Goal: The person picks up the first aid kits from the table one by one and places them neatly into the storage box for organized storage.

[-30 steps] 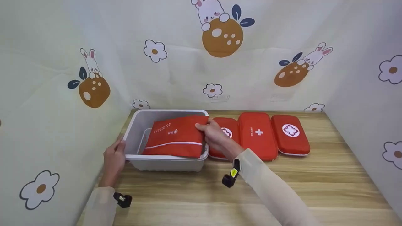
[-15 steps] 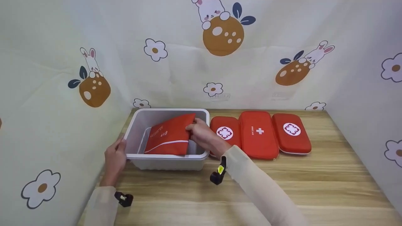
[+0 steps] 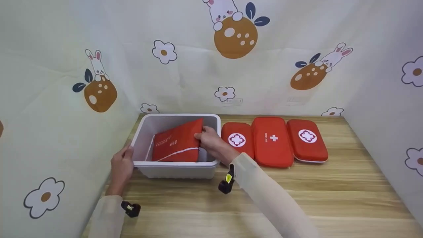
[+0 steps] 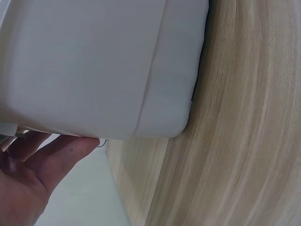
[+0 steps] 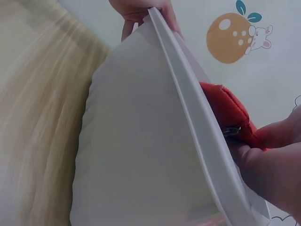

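Note:
A red zippered pouch [image 3: 176, 142] with white print and a white stripe sits tilted inside the light grey plastic bin [image 3: 175, 172], its right end raised. My right hand [image 3: 211, 142] pinches that right end, thumb on top; the lower fingers are partly hidden. The right wrist view shows the pouch's corner and zipper [image 5: 231, 131] just inside the bin's rim. My left hand [image 3: 122, 163] grips the bin's left rim near the front corner. From the left wrist camera, its fingers [image 4: 66, 153] lie against the outer wall under the rim.
Right of the bin, three red first-aid cases lie side by side: a left one [image 3: 237, 139], a larger middle one [image 3: 273, 142] and a right one [image 3: 307, 140]. Printed cloth walls [image 3: 185, 79] enclose the wooden tabletop [image 3: 251, 205] at the back and sides.
My right hand has moved left and carried the pouch from over the bin's right rim down into the bin, tilting it. My left hand keeps its place on the rim.

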`<state>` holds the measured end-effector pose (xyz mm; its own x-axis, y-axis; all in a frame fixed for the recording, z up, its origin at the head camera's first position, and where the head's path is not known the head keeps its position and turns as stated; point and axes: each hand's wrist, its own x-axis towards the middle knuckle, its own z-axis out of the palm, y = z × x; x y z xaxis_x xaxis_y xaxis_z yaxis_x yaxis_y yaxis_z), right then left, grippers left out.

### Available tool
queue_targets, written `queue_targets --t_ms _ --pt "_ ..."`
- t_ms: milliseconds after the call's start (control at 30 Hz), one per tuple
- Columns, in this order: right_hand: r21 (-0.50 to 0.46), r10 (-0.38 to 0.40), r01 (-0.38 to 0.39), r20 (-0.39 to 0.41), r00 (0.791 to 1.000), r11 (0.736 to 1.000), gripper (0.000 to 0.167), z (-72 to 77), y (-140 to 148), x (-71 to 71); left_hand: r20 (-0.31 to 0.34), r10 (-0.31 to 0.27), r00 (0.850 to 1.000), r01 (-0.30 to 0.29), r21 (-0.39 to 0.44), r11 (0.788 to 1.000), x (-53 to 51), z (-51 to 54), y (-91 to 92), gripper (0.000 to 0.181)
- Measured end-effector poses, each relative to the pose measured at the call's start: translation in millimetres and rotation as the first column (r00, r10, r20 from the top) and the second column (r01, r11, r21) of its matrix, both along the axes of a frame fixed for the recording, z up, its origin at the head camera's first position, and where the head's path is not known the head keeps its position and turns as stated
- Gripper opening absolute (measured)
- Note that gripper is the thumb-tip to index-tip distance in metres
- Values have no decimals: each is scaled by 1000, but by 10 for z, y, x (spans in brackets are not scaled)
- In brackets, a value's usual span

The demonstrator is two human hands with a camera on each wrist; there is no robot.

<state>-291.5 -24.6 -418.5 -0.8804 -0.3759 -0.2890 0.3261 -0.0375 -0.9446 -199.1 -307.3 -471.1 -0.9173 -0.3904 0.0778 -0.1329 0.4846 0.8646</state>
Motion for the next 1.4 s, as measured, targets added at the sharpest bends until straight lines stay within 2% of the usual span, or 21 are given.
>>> queue_targets --t_ms 133,300,433,533,633,767,933,1033,1100,1167,1233,1300,1400 --pt "146 -9 4 29 1000 989 35 9 43 -4 27 -8 1000 7 7 1000 0 3 -9 50" --pt "291 76 -66 -21 997 954 29 25 56 21 34 -19 999 19 21 1000 -4 12 -12 51" --pt "348 57 -15 -111 992 938 21 27 48 38 62 -35 997 32 54 998 -3 31 7 51" --pt "375 16 34 -130 991 926 18 54 56 32 73 -37 997 32 65 997 -5 40 14 51" --pt "385 -4 39 -93 996 922 16 94 78 14 64 -31 997 28 60 998 -7 37 6 51" --pt "357 4 15 -54 999 934 12 123 120 -4 58 -33 998 29 58 998 0 35 -1 51" --pt "319 66 -41 -67 996 947 17 140 178 -12 37 -20 999 18 43 999 10 19 2 50" --pt "254 83 -66 -57 995 965 17 151 229 -21 30 -12 999 11 39 999 6 16 5 50" --pt "182 55 -49 -26 998 982 14 152 276 -28 37 -10 999 8 43 999 4 18 4 50" --pt "117 1 -1 1 1000 993 25 137 331 -38 48 -10 999 8 46 999 5 19 1 49" --pt "84 -83 82 2 997 993 35 112 392 -46 59 -12 998 9 52 999 10 18 -2 49" --pt "73 -167 169 -32 985 983 32 73 454 -58 59 -12 998 9 51 999 16 17 -5 50" --pt "95 -307 319 -125 944 943 23 2 565 -69 46 -9 999 7 44 999 19 13 -2 51"
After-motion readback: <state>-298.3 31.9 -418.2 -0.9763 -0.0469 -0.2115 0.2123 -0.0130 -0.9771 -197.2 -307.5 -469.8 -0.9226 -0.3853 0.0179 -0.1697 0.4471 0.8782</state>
